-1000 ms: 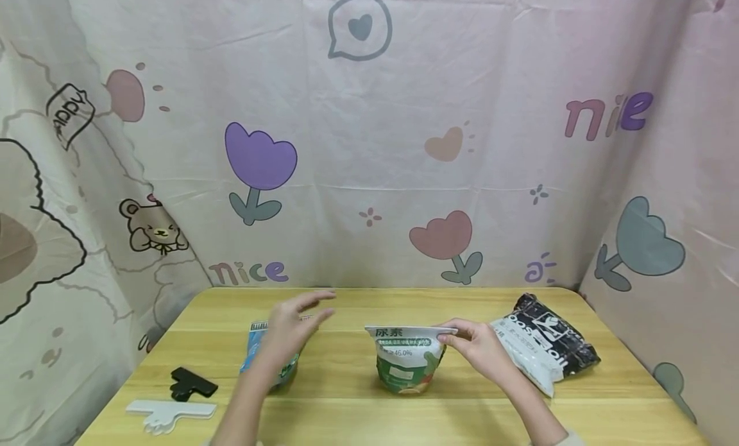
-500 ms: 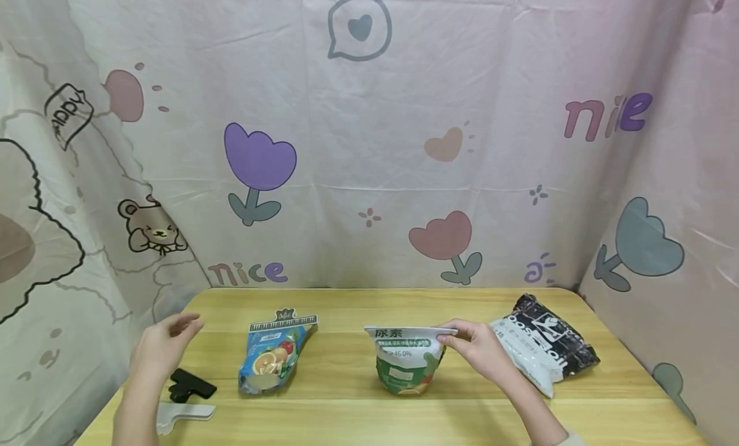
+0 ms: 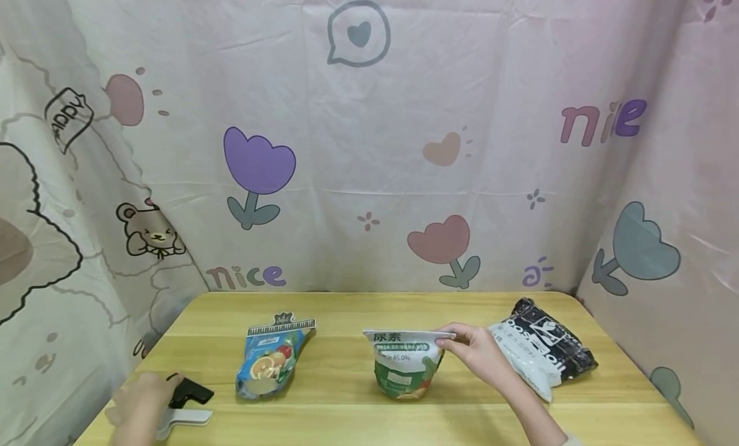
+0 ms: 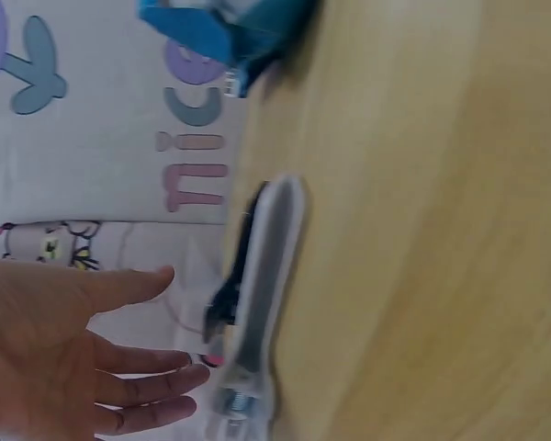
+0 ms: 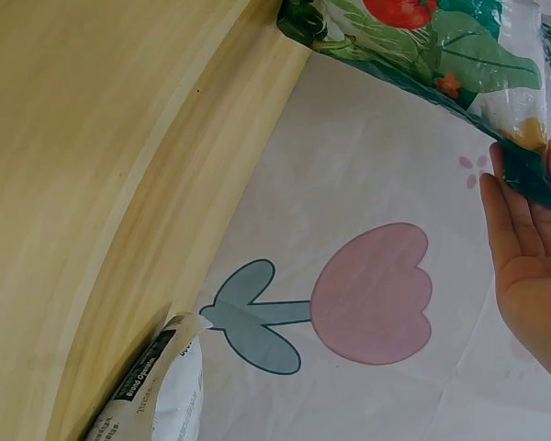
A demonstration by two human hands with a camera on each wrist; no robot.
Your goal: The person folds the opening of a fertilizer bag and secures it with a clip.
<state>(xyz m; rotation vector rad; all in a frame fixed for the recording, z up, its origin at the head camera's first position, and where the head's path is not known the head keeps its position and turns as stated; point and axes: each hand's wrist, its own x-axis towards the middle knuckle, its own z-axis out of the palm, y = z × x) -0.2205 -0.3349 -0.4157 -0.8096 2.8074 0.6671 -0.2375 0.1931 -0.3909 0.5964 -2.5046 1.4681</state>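
Note:
At the table's left front, my left hand (image 3: 141, 401) is blurred over a white bag clip (image 3: 193, 418) and a black bag clip (image 3: 190, 393). In the left wrist view, the thumb and fingers of this hand (image 4: 46, 358) are spread, and nothing is held. The white clip there lies in front of the black one. With thumb and fingers, my right hand (image 3: 476, 351) pinches the top right corner of a green and white plastic bag (image 3: 404, 364) standing upright on the table. In the right wrist view, the bag (image 5: 441, 46) shows printed vegetables.
A blue fruit-printed bag (image 3: 268, 364) stands left of centre, with a clip (image 3: 283, 327) across its top. A black and white bag (image 3: 545, 350) lies on the right of the wooden table (image 3: 346, 423). Printed cloth (image 3: 358, 112) hangs behind and at both sides.
My left hand has moved from the blue bag leftward and down to the two clips, uncovering that bag. The right hand keeps its pinch on the green bag's corner.

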